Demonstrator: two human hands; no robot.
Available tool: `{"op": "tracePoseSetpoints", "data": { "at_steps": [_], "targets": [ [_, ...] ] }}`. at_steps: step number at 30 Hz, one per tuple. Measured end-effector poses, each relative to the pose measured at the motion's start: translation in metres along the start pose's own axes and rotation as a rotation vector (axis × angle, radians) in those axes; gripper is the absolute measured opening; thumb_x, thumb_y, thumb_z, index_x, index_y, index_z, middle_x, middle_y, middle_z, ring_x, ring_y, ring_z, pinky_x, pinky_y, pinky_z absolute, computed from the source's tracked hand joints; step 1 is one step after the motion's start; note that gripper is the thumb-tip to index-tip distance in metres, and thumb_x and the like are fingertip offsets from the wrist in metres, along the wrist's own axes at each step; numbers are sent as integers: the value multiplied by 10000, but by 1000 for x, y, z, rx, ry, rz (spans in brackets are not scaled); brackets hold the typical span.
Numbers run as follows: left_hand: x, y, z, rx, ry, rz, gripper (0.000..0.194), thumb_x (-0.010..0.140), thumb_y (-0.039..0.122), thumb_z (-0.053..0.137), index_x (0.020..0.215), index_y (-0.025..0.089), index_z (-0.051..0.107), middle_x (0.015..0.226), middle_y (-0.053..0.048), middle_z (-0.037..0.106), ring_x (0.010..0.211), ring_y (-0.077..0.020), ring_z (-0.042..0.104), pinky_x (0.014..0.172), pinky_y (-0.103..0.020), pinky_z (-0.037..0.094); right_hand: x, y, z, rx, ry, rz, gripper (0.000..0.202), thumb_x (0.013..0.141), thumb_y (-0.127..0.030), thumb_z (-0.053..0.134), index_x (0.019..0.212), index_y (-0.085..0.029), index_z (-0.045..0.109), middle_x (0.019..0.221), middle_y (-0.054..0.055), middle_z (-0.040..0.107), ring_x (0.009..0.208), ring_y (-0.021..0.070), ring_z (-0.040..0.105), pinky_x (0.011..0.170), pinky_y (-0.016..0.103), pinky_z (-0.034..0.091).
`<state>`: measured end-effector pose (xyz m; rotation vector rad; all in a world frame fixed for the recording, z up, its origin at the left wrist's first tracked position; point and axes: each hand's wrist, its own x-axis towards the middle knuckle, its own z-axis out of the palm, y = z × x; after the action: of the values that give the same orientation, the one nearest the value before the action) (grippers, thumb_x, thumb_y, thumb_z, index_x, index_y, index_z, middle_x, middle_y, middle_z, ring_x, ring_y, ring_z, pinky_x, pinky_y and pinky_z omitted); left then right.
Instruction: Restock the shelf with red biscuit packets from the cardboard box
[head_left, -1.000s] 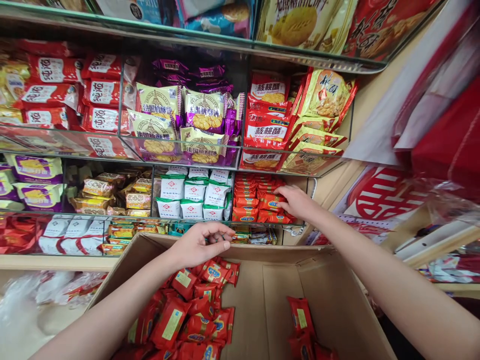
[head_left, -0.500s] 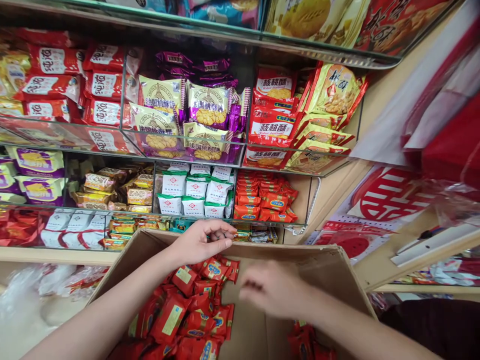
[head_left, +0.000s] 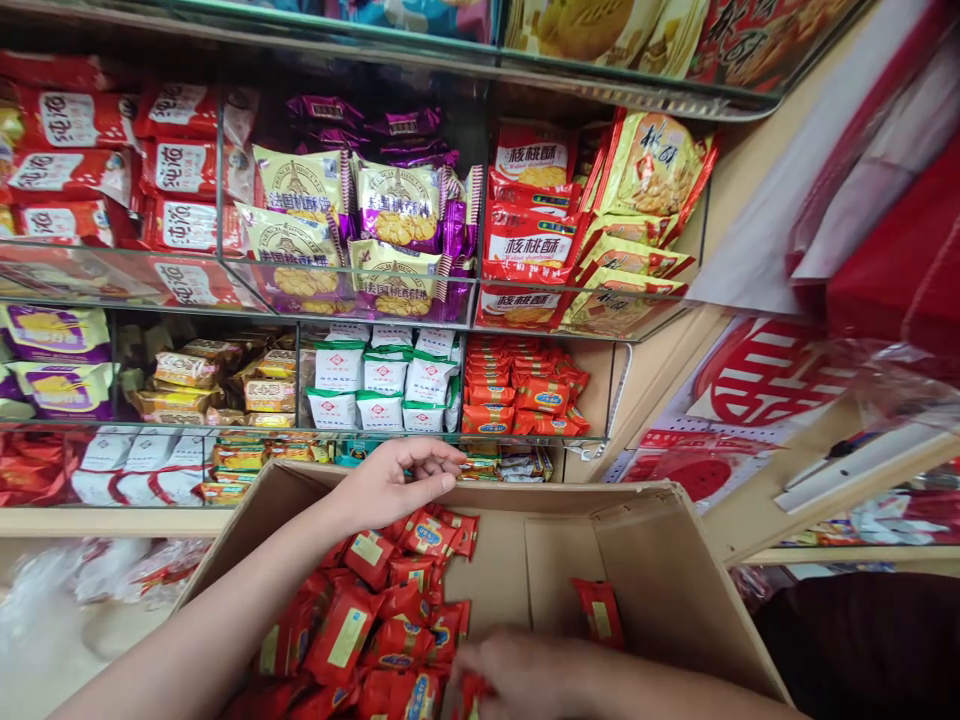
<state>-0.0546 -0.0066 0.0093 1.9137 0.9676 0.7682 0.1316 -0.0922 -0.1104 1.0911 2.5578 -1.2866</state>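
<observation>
A cardboard box stands open below me, with many small red snack packets heaped on its left side. My left hand lies over the far rim, fingers loosely bent, thumb apart, nothing seen in it. Down inside the box, my right hand is blurred at the right edge of the heap. Red wrapping shows by its fingertips, but whether they grip a packet is unclear. A lone red packet lies by the right wall, just beyond my right forearm.
Beyond the box rise glass-fronted shelves with white-green packets, matching red packets and purple biscuit packets. Red-and-white decorations hang at the right. Clear plastic bags lie at lower left.
My right hand has dropped from mid-box down to the heap's right edge. The lone packet by the right wall has come into view. My left hand has stayed at the rim.
</observation>
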Motion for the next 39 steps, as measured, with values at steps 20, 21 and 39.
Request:
{"op": "tracePoseSetpoints", "data": {
  "at_steps": [20,21,39],
  "targets": [
    [3,-2,12,-173,-15,-51,270,771,325,576,942,117,598,770,-32,652,659,-120,577,611,-227,470,-18,-39,-95,1099,905,-305,363,825,-402,518,1149,-239,499,1109,52,607,895,194,611,729,372,529],
    [3,-1,11,-161,-12,-45,281,792,347,552,955,122,599,780,-32,647,672,-124,581,630,-239,480,-19,-39,-94,1019,940,-351,313,831,-363,521,1116,-236,496,1132,54,599,956,197,592,797,387,505],
    [-7,7,28,-231,6,259,396,755,155,616,1125,223,492,1188,-83,491,1091,-207,503,894,-324,448,-26,-36,-80,230,1150,-284,549,742,-276,619,1230,-224,373,1323,104,374,1225,249,359,1011,440,319]
  ]
}}
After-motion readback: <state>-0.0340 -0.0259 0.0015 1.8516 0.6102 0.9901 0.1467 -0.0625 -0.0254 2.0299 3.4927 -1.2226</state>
